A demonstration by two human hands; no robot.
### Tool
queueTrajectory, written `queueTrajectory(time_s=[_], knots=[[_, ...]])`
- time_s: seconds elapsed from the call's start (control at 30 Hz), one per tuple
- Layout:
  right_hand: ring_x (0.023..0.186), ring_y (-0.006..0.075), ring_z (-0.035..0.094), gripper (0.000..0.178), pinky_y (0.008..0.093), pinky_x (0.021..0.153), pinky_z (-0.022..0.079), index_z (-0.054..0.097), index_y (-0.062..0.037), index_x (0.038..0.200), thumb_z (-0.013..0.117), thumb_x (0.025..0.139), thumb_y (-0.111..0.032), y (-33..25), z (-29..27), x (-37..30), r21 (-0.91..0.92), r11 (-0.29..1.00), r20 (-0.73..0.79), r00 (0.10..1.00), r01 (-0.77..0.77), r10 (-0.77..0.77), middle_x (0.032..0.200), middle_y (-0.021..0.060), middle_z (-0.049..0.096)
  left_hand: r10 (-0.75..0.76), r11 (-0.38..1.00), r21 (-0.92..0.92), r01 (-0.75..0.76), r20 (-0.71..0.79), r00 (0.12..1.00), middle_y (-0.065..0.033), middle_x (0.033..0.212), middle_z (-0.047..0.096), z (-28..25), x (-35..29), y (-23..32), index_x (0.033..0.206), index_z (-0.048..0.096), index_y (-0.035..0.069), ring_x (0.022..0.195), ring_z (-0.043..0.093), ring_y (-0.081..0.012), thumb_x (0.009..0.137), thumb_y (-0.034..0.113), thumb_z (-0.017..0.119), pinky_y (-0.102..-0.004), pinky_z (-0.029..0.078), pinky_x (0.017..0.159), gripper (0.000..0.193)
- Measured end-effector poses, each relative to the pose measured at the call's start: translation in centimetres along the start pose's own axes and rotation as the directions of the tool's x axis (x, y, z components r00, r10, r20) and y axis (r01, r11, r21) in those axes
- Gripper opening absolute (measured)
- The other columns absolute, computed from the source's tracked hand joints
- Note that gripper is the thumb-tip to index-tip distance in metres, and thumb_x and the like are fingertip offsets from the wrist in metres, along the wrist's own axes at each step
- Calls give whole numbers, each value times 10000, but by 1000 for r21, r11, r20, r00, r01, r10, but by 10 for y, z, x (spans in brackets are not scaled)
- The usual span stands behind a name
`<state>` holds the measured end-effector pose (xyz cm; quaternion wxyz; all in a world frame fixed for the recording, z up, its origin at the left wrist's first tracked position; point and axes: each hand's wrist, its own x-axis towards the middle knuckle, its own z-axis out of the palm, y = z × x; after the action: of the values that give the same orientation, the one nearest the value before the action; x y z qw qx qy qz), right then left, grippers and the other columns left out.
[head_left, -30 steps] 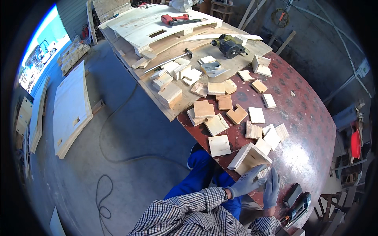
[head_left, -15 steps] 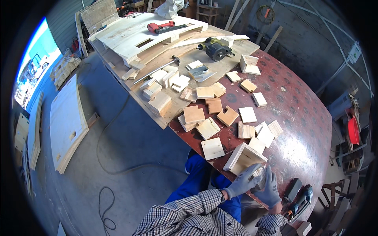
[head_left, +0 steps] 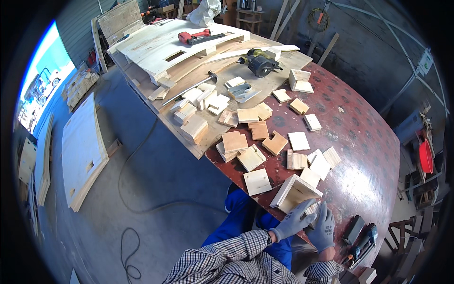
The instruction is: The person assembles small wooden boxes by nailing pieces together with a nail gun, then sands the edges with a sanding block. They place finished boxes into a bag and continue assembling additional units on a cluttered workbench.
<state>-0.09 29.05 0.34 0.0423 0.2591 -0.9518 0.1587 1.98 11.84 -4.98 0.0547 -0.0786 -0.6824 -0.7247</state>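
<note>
At the near edge of the red table (head_left: 369, 142), a small wooden frame (head_left: 289, 190) made of joined boards stands with its hollow side up. My left hand (head_left: 292, 223), in a grey work glove, is closed with thumb and fingers on a small wooden block (head_left: 312, 208) at the frame's near right end. My right hand (head_left: 323, 230), gloved the same, presses on that block's right side. Fingers cover much of the block, and whether it touches the frame is hard to see. A square board (head_left: 257, 181) lies just left of the frame.
Several small boards (head_left: 235, 141) lie scattered ahead. Right of my hands are a nail gun (head_left: 363, 244) and a dark case (head_left: 353, 229). Farther off lie a hammer (head_left: 212, 77), a yellow-black power tool (head_left: 261, 63) and a red nail gun (head_left: 194, 36) on a panel.
The view has shifted slightly. Both hands stay on the block at the frame's end, with the right fingers a little repositioned; the loose boards lie as before.
</note>
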Motion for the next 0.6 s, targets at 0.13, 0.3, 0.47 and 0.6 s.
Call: queueTrajectory(time_s=[0.13, 0.3, 0.47, 0.6], knots=[[1279, 469, 529, 1119, 573, 1091, 434, 258, 8, 1646, 859, 729, -213, 4, 2, -2, -12, 1000, 10, 1000, -9, 10, 1446, 252, 519, 11, 999, 50, -12, 14, 1000, -224, 1625, 459, 1, -1, -5, 1630, 390, 19, 1523, 438, -354, 1096, 348, 602, -452, 346, 1250, 663], [1281, 466, 523, 1145, 567, 1097, 429, 242, 1, 1655, 862, 716, -211, 7, 4, -2, -23, 1000, 2, 1000, 14, -14, 1452, 245, 512, -1, 1000, 23, 0, 31, 1000, -235, 1633, 443, 0, -1, -3, 1636, 384, 22, 1527, 433, -363, 1096, 385, 599, -456, 340, 1252, 685], [1283, 461, 523, 1145, 566, 1096, 429, 242, 0, 1657, 862, 719, -214, 6, 3, -2, -20, 1000, 6, 1000, 11, -11, 1453, 242, 513, 8, 999, 31, -8, 20, 1000, -237, 1630, 443, 1, -1, -5, 1634, 388, 25, 1525, 436, -358, 1098, 371, 598, -450, 338, 1256, 671], [1291, 463, 523, 1137, 564, 1098, 429, 248, 2, 1656, 864, 728, -226, 5, 1, -2, -21, 1000, 10, 1000, 9, -8, 1461, 249, 508, 8, 999, 43, -9, 26, 1000, -231, 1622, 453, 1, 0, -1, 1632, 393, 27, 1518, 444, -355, 1099, 353, 599, -446, 342, 1254, 658]])
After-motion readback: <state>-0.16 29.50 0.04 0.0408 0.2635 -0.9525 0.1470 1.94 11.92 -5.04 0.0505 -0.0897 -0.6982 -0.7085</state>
